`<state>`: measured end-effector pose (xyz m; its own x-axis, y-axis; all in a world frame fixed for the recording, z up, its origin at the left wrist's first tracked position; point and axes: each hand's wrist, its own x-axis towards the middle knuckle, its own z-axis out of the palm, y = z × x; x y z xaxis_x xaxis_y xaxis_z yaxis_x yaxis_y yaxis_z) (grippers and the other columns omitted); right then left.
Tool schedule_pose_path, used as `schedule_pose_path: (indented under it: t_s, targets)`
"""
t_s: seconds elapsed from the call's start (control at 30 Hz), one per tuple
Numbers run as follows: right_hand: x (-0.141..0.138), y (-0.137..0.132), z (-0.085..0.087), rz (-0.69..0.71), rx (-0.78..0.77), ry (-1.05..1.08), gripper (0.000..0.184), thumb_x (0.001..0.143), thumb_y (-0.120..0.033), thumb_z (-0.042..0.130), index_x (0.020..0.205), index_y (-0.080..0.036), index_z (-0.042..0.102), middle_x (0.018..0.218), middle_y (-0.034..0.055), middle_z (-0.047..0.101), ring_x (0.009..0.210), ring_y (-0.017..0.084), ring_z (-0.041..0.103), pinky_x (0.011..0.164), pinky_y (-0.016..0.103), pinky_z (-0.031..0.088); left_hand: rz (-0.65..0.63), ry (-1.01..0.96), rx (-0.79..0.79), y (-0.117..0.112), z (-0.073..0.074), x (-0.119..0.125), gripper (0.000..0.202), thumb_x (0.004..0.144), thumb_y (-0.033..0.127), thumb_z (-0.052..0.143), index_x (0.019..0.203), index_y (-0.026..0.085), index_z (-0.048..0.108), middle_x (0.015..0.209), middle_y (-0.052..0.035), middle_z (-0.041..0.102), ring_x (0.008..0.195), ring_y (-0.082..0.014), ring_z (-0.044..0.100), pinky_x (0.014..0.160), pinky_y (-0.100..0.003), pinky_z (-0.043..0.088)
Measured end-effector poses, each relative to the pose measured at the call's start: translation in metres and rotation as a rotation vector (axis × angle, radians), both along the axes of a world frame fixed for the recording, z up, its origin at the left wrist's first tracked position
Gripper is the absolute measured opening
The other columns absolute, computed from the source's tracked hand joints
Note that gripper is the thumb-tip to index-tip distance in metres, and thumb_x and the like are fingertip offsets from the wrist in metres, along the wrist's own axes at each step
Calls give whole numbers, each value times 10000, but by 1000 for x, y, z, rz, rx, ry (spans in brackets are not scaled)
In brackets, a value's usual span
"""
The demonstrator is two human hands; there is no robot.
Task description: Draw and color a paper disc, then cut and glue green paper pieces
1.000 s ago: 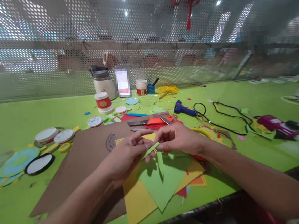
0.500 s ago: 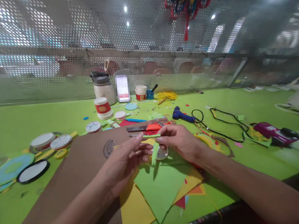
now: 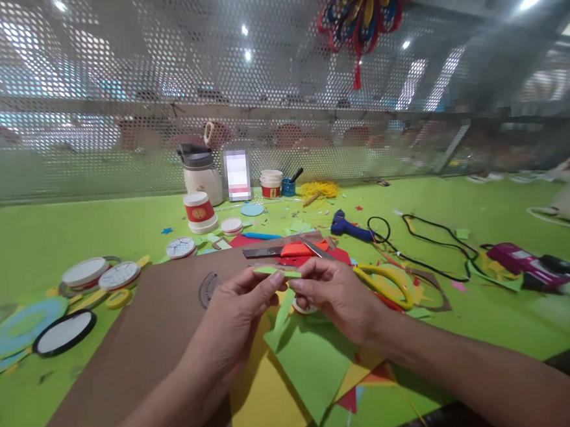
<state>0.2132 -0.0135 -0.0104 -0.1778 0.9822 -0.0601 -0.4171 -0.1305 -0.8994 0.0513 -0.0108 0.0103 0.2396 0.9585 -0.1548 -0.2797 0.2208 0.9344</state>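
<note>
Between the fingertips of my left hand (image 3: 245, 304) and my right hand (image 3: 334, 294) is a narrow light-green paper strip (image 3: 285, 311), one part running across between the hands and another hanging down. Both hands are closed in a pinch on it. Beneath them lies a green paper sheet (image 3: 315, 367) on top of a yellow paper sheet (image 3: 263, 397). A round white lid (image 3: 304, 305) is partly hidden behind my right fingers. Just beyond the hands rest a red utility knife (image 3: 302, 249) and yellow-handled scissors (image 3: 392, 290).
Brown cardboard (image 3: 152, 340) spreads under the left arm. A blue glue gun (image 3: 349, 227) with a black cord lies at right, near a purple device (image 3: 527, 265). Round lids (image 3: 118, 275) sit at left. A paper cup (image 3: 200, 213), a kettle (image 3: 202, 179) and a phone (image 3: 237, 176) stand behind.
My left hand has closed its fingers on the strip, which were more spread before. The strip has shifted slightly left, and the camera view has tilted up a little.
</note>
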Motion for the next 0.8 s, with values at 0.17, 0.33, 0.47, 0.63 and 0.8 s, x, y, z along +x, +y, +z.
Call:
schedule_pose_path:
  t_s: [0.17,0.33,0.47,0.63,0.8]
  targets:
    - [-5,-5,-1,24,14,-56,277,633,-308,880,718,-152,667,607,-37,626,539,80,557,572,227,426,28,20,1,2,-2,0,204,674,332,824,743,180,707,741,4,612,762,-150,539,728,-277,417]
    - [-1,-3,3,72,18,-212,273,642,-310,849,766,-147,668,593,-44,605,534,84,542,568,237,432,41,90,22,9,-3,-4,254,642,358,831,722,161,690,711,4,618,716,-138,525,681,-259,402]
    - [14,3,11,73,73,-339,343,670,-249,801,965,-154,655,640,-54,597,549,88,545,571,247,446,0,231,89,16,-5,-7,274,653,374,811,747,158,672,714,7,633,653,-112,485,617,-240,366]
    - [22,2,23,202,269,-480,396,729,-161,719,1112,-166,616,708,-48,586,604,91,551,601,250,442,-95,327,84,17,-10,-7,375,579,333,843,858,177,647,590,45,611,545,-126,535,569,-255,385]
    - [15,0,18,201,287,-531,388,736,-210,722,1100,-170,593,680,-50,562,606,109,534,597,269,437,-142,315,74,11,-3,-3,392,575,316,841,901,176,673,639,18,661,521,-139,571,565,-272,419]
